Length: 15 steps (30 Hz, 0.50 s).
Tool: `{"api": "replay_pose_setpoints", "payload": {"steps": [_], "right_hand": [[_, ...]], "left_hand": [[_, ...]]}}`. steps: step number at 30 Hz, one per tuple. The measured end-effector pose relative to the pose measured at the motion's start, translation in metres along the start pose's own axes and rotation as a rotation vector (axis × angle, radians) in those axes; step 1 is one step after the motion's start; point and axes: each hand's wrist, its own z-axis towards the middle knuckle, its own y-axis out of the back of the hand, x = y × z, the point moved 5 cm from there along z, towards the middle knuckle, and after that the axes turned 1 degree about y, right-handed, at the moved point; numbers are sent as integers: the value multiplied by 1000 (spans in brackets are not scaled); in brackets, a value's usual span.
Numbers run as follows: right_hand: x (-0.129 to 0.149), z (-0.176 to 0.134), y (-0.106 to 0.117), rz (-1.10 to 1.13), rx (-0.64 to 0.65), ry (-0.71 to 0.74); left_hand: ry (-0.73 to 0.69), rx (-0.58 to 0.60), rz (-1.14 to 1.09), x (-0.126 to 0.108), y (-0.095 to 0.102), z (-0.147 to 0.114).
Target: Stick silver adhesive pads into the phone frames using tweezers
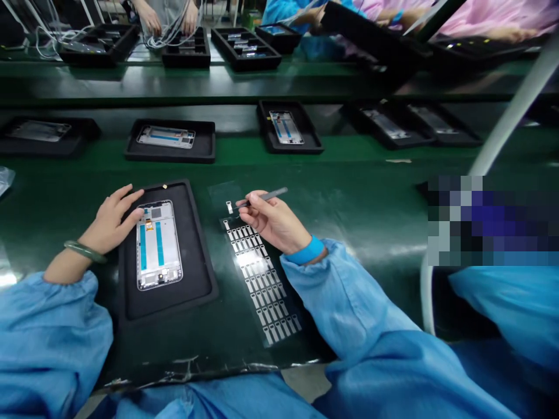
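Note:
Between the fingers of my right hand (274,220) is a pair of grey tweezers (267,196). Close to the tweezer tips is a small white sticker (229,206), at the top of a clear sheet (255,285) carrying rows of similar pieces. Whether the tips grip the sticker I cannot tell. My left hand (114,216) has its fingers spread over the left rim of a black tray (198,273), thumb at the upper left corner of a phone frame (151,247). Silver in colour, the frame lies in the tray with two blue strips and an orange flex piece on it.
Beyond the bench, black trays (170,154) (292,145) holding phone frames stand on a green strip. More trays (247,61) and white cables (168,35) lie farther back, where co-workers' hands (190,17) show. A pale pole (502,128) rises at right beside a person in blue.

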Motion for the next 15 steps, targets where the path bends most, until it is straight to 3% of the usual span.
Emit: {"api": "replay_pose_setpoints", "payload": {"steps": [4, 7, 10, 15], "right_hand": [[-4, -5, -23, 1, 66, -5], [-11, -10, -45, -62, 83, -20], [-20, -14, -70, -129, 98, -12], [-33, -14, -103, -190, 184, 29]], "left_hand": [[58, -47, 8, -22, -10, -27], [65, -3, 17, -47, -12, -47], [21, -6, 8, -68, -6, -62], [-20, -166, -216, -97, 16, -68]]}}
